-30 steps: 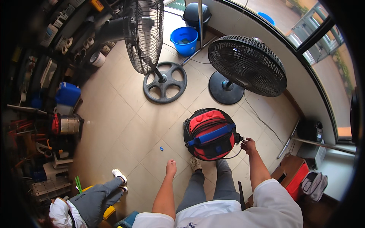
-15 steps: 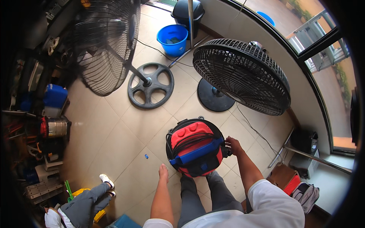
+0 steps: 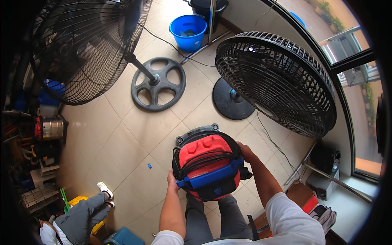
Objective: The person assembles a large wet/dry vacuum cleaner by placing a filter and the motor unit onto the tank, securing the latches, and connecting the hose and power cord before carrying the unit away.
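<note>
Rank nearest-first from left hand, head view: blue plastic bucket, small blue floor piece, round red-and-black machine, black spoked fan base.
1. Machine: immediately right of left hand.
2. Blue piece: ahead-left.
3. Spoked base: ahead.
4. Bucket: farthest ahead.

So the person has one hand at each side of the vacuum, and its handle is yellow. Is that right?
The handle is blue, not yellow, as the head view shows. The left hand and right hand are indeed at the vacuum's sides.
</note>
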`<state>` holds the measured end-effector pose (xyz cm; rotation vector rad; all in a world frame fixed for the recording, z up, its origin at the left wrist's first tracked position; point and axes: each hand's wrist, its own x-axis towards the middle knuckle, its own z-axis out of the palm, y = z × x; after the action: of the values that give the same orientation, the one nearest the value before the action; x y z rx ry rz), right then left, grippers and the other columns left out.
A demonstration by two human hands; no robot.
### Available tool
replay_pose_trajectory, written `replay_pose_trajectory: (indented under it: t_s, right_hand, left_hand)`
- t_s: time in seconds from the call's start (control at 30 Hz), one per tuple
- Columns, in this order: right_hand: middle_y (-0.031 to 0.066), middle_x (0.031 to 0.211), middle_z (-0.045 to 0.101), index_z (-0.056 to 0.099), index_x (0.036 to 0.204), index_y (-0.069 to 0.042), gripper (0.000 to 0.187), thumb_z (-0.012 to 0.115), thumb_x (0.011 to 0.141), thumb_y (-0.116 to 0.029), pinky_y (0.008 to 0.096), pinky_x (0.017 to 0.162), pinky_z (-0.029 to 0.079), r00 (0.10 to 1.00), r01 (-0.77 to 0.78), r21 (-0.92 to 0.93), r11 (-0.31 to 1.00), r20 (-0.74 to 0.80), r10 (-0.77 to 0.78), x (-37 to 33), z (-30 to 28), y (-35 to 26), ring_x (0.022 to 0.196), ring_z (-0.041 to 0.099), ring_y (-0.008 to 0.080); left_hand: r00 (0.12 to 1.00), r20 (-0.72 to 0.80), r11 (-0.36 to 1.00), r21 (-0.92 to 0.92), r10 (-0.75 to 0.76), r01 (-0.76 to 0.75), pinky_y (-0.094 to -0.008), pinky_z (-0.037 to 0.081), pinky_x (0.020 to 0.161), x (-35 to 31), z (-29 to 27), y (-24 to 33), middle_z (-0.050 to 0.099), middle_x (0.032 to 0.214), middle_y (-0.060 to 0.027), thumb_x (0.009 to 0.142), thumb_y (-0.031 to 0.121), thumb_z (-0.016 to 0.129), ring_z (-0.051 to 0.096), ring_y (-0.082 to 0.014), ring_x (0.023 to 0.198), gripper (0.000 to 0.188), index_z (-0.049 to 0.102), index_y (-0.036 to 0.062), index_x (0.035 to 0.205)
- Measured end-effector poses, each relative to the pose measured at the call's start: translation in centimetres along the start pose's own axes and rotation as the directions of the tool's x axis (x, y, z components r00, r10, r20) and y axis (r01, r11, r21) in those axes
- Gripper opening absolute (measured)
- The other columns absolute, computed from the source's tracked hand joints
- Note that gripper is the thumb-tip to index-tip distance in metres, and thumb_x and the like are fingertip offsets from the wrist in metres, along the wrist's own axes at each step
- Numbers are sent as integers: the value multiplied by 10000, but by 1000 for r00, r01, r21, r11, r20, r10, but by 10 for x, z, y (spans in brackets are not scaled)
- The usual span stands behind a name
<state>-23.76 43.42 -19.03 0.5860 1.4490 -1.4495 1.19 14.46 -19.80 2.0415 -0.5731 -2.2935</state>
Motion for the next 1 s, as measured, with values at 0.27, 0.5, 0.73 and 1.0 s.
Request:
replay_pose_trajectory:
  t_s: [0.27,0.5,0.73,1.0]
  right_hand:
    - [95,772,564,592,873,23,301,568,800,-269,297,648,443,813,195,-839,508,-151,-563,-19,10,-25,692,542,161]
    - [72,796,572,556,912,1,245,575,796,-215,282,592,445,857,203,-498,843,-326,-399,-45,-2,-27,674,542,141]
    - [108,817,560,555,905,-9,196,577,777,-156,313,677,428,455,461,-829,317,-87,-887,-157,95,-69,761,529,224]
    - [119,799,585,582,860,-45,522,493,745,-547,386,720,398,693,534,-803,-263,594,-407,-197,197,-66,804,546,288]
  left_hand:
    - [900,-262,934,174,348,-311,-333,442,683,12,-8,-13,588,822,-103,866,335,410,557,-194,768,405,617,-9,916]
    - [805,103,553,674,585,-489,-309,436,781,-33,-25,-8,531,1005,-127,813,297,557,543,-194,875,361,589,-11,1000]
    - [923,124,647,680,363,-346,-252,455,680,-52,-53,11,561,1014,-83,797,184,511,573,-158,759,319,557,81,1096]
    - [657,350,283,697,667,-659,-322,441,740,-79,-23,9,579,989,-76,782,206,539,564,-217,838,354,526,117,1124]
